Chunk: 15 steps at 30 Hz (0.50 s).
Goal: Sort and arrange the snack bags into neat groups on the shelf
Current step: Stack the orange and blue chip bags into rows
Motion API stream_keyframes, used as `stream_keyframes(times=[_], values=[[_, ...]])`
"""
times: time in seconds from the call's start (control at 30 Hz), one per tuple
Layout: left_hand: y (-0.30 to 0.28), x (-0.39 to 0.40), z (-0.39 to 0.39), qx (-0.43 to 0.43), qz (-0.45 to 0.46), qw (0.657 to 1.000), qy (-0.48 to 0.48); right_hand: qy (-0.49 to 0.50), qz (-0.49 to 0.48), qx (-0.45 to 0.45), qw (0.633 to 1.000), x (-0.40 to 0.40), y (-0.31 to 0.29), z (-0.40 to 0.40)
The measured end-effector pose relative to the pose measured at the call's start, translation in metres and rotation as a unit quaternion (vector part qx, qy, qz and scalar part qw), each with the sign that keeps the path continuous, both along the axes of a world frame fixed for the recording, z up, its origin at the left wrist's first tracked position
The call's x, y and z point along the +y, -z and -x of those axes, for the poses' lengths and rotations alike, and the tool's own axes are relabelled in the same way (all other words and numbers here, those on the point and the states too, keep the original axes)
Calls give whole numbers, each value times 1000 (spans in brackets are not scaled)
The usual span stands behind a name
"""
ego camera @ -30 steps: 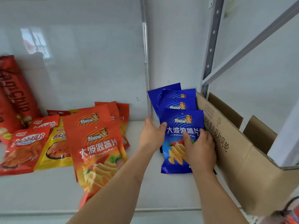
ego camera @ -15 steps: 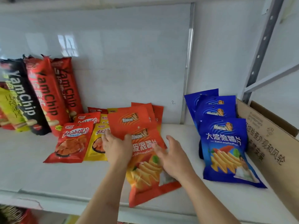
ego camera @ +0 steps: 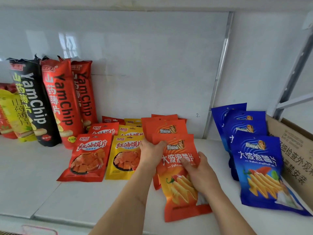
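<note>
Several orange chip bags overlap in a row on the white shelf (ego camera: 50, 197). The front orange bag (ego camera: 183, 189) lies flat, and both hands are on it. My left hand (ego camera: 150, 154) grips its upper left edge, thumb on top. My right hand (ego camera: 197, 168) holds its right side, fingers across the printed front. Right of them a row of blue chip bags (ego camera: 257, 167) leans back toward the wall. Left of them lie red snack pouches (ego camera: 88, 158) and yellow snack pouches (ego camera: 125, 156).
Tall YamChip bags (ego camera: 57, 102), black and red, lean on the back wall at left, with yellow-green bags (ego camera: 18, 116) beside them. An open cardboard box (ego camera: 294, 150) stands at the far right against the blue bags. Metal shelf posts (ego camera: 218, 78) rise behind.
Both hands left the blue bags and moved left to the orange bags; they now hold the front orange bag. The view swung left, bringing the YamChip bags into sight.
</note>
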<state>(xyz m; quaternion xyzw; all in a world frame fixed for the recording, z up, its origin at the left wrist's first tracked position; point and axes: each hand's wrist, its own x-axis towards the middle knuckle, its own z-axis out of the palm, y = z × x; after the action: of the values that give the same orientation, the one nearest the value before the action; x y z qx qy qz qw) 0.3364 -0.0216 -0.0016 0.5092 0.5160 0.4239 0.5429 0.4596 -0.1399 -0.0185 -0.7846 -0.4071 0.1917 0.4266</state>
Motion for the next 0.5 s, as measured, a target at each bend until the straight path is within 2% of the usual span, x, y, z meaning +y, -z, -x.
stream_keyframes(times=[0.17, 0.27, 0.5], values=[[-20, 8, -6, -20, 73, 996, 53, 5, -32, 54, 998, 1, 4, -8], [-22, 12, -14, -6, 69, 997, 41, 17, -37, 57, 998, 1, 5, -9], [-19, 24, -27, 35, 73, 993, 82, 28, -44, 53, 997, 2, 7, -11]])
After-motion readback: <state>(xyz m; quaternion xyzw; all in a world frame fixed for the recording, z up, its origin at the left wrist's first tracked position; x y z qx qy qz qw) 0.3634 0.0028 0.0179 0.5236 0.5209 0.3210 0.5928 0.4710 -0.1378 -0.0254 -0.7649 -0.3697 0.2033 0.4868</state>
